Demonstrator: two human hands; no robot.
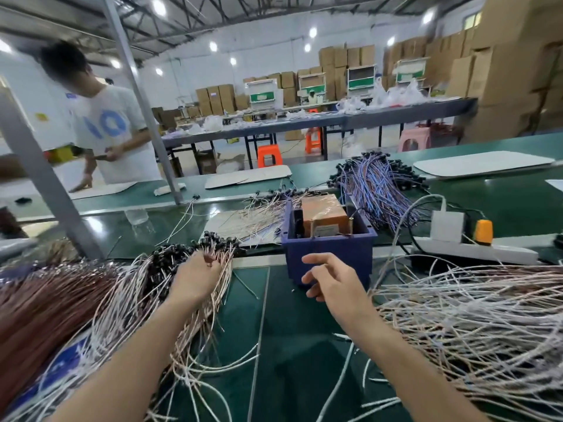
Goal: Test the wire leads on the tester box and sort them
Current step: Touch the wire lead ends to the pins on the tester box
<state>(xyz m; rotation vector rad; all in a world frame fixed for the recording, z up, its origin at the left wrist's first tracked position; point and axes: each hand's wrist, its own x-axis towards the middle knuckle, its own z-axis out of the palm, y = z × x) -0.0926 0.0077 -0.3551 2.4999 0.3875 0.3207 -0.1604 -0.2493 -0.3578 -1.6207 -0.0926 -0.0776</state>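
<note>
My left hand (195,277) is buried in the wire leads (143,287) at the left edge of the tabletop (298,345), grip undeterminable; my right hand (330,284) hangs loose, empty, before the central tester box (324,216); advisable: draw one lead free singly.

- Hands, two: left hand (198,278), right hand (332,284).
- One blue bin (329,254), and one tester (323,213) in it.
- Wire heaps, four I can tell apart: left heap (128,287), right heap (472,330), blue heap (377,187), pale heap (259,214).
- One power strip (475,249), two plugs (447,226) on it.
- Orange stools (268,155), two plain to see; pink stool (414,138), just one.
- One person (106,123) opposite.
</note>
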